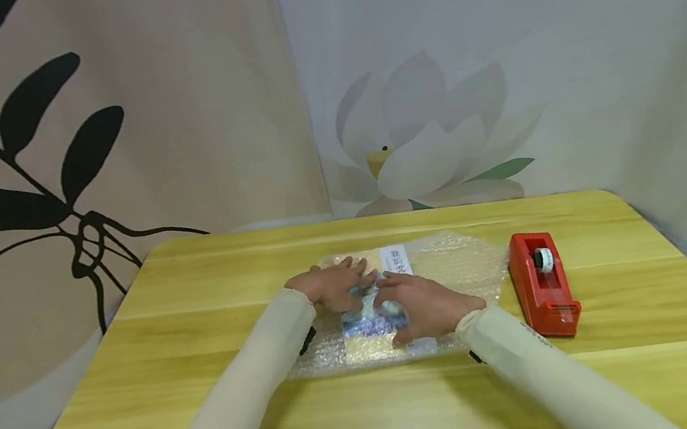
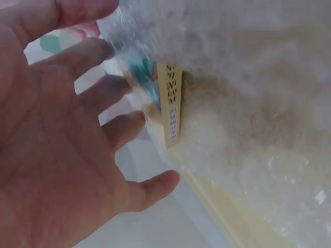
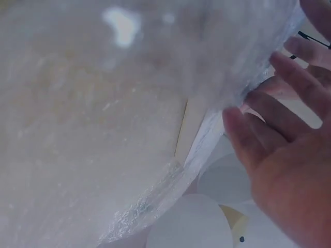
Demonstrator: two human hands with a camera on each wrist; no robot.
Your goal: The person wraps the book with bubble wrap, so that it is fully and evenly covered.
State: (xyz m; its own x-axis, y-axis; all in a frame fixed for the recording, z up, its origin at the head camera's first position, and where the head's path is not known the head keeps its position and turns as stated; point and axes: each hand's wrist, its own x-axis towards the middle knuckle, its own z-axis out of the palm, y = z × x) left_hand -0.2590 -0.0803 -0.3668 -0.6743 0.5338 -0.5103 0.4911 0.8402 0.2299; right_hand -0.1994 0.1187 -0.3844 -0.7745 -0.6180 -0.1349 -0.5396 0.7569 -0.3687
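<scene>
Your left hand [image 1: 337, 288] and right hand [image 1: 430, 304]: unclenched, fingers spread, on bubble wrap [image 1: 457, 271] over a book [image 1: 370, 326], mid-frame; red tape dispenser [image 1: 542, 291], right of centre.

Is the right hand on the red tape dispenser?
No, the right hand rests on the bubble wrap, with the red tape dispenser off to its right.

A book [image 1: 373, 326] with a cream-and-blue cover and a white lettered strip down its right side lies flat, showing through clear, glossy bubble wrap [image 1: 456, 267] that spreads rightward beyond it; the left hand [image 1: 337, 287] and right hand [image 1: 430, 305] rest on top.
</scene>
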